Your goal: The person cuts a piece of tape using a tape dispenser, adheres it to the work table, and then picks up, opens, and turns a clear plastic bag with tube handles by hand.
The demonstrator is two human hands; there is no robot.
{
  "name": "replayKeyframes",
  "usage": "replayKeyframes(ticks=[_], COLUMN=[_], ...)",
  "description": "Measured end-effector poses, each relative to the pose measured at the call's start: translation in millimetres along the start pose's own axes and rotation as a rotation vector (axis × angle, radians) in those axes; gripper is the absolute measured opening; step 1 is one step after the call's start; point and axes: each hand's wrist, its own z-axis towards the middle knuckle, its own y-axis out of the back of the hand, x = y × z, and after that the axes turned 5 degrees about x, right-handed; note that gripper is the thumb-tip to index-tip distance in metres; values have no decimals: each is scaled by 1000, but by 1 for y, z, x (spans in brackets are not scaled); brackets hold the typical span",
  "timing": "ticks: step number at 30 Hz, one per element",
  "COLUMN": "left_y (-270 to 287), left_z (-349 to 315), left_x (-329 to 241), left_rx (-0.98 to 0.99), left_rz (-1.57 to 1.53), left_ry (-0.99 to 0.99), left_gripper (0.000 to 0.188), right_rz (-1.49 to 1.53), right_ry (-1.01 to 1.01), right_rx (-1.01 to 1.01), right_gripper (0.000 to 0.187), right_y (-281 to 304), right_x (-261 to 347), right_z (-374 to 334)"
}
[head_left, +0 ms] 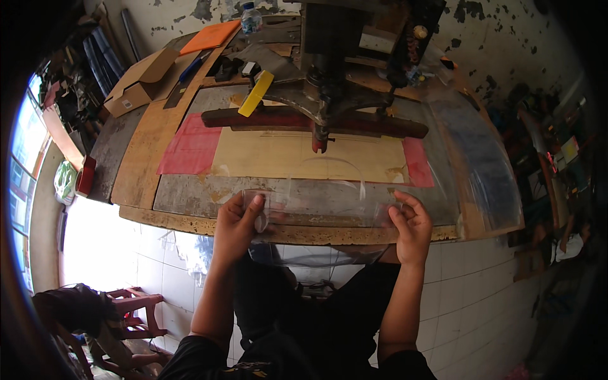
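Observation:
A clear plastic sheet [326, 212] stretches between my two hands over the front edge of the workbench. My left hand [237, 220] pinches its left side, thumb on top. At the right side, the fingers and thumb of my right hand [411, 221] close on the sheet. Its outline is faint, with curved glints above. Just beyond it lies a pale yellow panel [285, 155] with red ends [190, 147]. Over that panel hangs the long dark bar [272, 118] of a press [323, 82].
A yellow ring [256, 94] hangs on the press arm. Back left are an open cardboard box [142, 79], an orange folder [210, 37] and a water bottle [251, 19]. Clear sheets [484, 164] lie at the bench's right. A red stool [139, 310] stands lower left, beside another person [88, 316].

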Motion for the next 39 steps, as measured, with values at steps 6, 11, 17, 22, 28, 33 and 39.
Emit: replayKeyframes(ticks=[6, 11, 17, 22, 28, 33, 39], left_y=[3, 18, 36, 33, 28, 28, 31], left_z=[-3, 0, 35, 38, 36, 34, 33], left_x=[-7, -21, -17, -5, -5, -10, -8], left_rx=[3, 154, 159, 69, -17, 19, 48], left_rz=[-55, 50, 244, 223, 276, 342, 290], left_ry=[35, -40, -61, -65, -54, -53, -79], left_gripper=[33, 30, 25, 25, 25, 25, 25], right_rz=[31, 24, -36, -72, -50, -61, -45], right_ry=[31, 37, 34, 35, 57, 66, 75], right_rx=[9, 6, 81, 95, 93, 83, 70], right_gripper=[30, 29, 29, 27, 24, 24, 23], right_y=[8, 9, 15, 10, 16, 15, 11], right_x=[-11, -3, 5, -2, -9, -8, -9], right_z=[3, 8, 28, 26, 25, 24, 25])
